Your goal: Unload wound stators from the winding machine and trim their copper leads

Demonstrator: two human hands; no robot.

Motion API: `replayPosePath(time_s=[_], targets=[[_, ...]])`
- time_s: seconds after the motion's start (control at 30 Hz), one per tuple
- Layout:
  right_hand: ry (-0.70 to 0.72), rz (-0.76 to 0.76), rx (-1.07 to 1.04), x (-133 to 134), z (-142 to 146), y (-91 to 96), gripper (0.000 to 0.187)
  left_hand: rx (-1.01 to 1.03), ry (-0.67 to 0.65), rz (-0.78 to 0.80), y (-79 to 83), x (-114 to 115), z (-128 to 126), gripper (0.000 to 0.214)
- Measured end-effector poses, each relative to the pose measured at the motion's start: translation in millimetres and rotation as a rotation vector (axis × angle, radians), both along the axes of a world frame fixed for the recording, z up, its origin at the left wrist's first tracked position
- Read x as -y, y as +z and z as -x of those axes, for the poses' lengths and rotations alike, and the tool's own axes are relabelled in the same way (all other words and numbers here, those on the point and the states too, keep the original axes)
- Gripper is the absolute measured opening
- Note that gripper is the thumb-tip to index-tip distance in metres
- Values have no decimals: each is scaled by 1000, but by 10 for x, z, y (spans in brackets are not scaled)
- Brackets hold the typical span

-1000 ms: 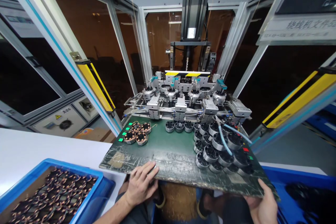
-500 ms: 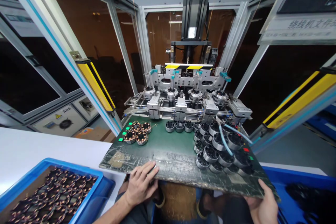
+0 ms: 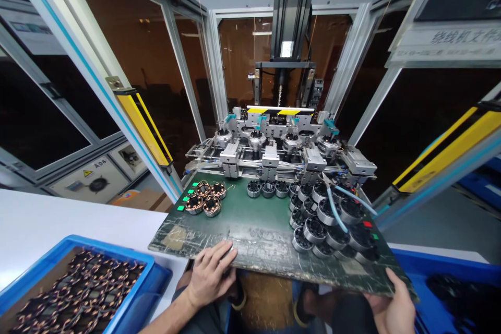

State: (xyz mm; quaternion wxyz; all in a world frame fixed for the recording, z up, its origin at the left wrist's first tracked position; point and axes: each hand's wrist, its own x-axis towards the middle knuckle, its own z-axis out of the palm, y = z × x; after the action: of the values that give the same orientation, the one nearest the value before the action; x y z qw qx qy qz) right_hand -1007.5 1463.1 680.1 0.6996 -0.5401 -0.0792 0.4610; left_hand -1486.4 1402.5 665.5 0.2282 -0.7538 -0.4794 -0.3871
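My left hand (image 3: 213,270) rests over the front edge of a green worktop board (image 3: 250,229), its fingers stretched out flat on the worn surface. At the board's right front corner, my right hand (image 3: 393,302) holds the edge, thumb on top and the other fingers partly hidden underneath. Several copper-wound stators (image 3: 203,199) sit at the board's back left. On the right stand several unwound stator cores (image 3: 313,229), some stacked, with blue-handled pliers (image 3: 334,203) lying across them. Neither hand touches these parts.
Behind the board stands a winding machine (image 3: 274,141) with cores on its stations and a black motor (image 3: 291,26) above. Yellow safety bars (image 3: 144,128) flank the opening. A blue bin (image 3: 151,266) of wound stators is at left; another blue bin (image 3: 417,266) is at right.
The machine's crossbar with the yellow-black stripe has dropped lower toward the stations, baring a screw shaft under the motor. Both my hands stay where they were.
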Motion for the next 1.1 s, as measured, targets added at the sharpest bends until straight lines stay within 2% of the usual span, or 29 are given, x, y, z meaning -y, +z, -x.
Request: replayPosePath(time_s=[0.37, 0.57, 0.83, 1.1], targets=[[-5, 2, -27, -18, -19, -37, 60, 12, -7, 14, -41, 3, 16, 46], [-12, 7, -12, -7, -7, -25, 59, 2, -4, 8, -26, 4, 7, 37], [-16, 4, -59, -9, -3, 5, 54, 4, -4, 4, -46, -11, 11, 38], [-2, -3, -49, -7, 12, 2, 58, 12, -14, 11, -51, 8, 20, 52]])
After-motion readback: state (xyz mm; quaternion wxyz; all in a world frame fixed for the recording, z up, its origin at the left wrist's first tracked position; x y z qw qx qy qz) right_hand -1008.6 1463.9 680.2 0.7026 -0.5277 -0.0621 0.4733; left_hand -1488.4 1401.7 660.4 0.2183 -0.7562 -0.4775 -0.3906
